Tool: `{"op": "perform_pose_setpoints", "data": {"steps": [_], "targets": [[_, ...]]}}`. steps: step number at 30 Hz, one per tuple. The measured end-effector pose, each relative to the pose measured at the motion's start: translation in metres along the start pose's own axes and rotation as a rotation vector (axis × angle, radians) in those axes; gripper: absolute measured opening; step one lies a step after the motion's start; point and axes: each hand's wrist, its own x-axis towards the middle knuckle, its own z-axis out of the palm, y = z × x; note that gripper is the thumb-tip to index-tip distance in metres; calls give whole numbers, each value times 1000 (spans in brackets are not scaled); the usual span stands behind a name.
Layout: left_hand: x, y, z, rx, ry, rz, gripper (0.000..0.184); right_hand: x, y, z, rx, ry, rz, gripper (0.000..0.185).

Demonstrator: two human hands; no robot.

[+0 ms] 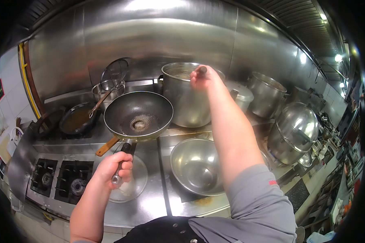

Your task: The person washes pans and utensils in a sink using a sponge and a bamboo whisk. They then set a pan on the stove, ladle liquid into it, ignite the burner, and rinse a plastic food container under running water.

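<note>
Black wok [138,111] gripped by left hand [117,169]; right hand [205,80] clenched around brown handle [202,70] near pot [186,101].

Commercial-type kitchen — steel-panelled wall [158,44] behind the cooking line, gas burners [78,186] set in a long steel worktop [150,210], large stockpot [186,101] and second tall pot [267,95] towards the back, wide steel bowl [196,166] in front. White tiles [8,67] far left — lights [338,58] overhead.

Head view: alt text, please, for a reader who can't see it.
A person's left hand grips a black pan with apparently foamy liquid inside; the right hand holds a dark handle in front of or over a tall steel pot. A wide steel bowl sits on the counter, with gas burners at left.
</note>
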Motion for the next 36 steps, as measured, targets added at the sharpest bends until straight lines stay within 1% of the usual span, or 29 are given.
{"op": "perform_pose_setpoints", "data": {"steps": [2,6,9,12,17,25,30,33,36], "targets": [[1,5,2,-8,1,-8,8,-9,-1,6,47,-7,-91,18],[6,11,3,-21,-19,-1,8,-5,-16,11,87,-72,-117,16],[14,16,0,-29,-36,-19,8,-15,-25,23,117,-47,-113,13],[21,21,0,-28,-57,-25,8,-28,-29,35,117,-79,-156,10],[36,33,-2,-53,-111,-26,10,-33,-33,47,167,-95,-129,8],[45,52,4,-54,-126,-18,7,-60,-20,81,189,-127,-127,5],[50,62,2,-50,-136,-36,9,-93,-7,112,125,-171,-159,4],[54,68,2,-22,-155,-23,12,-104,3,122,138,-235,-151,3],[57,75,0,-17,-179,-33,15,-118,16,132,95,-227,-147,5]]}}
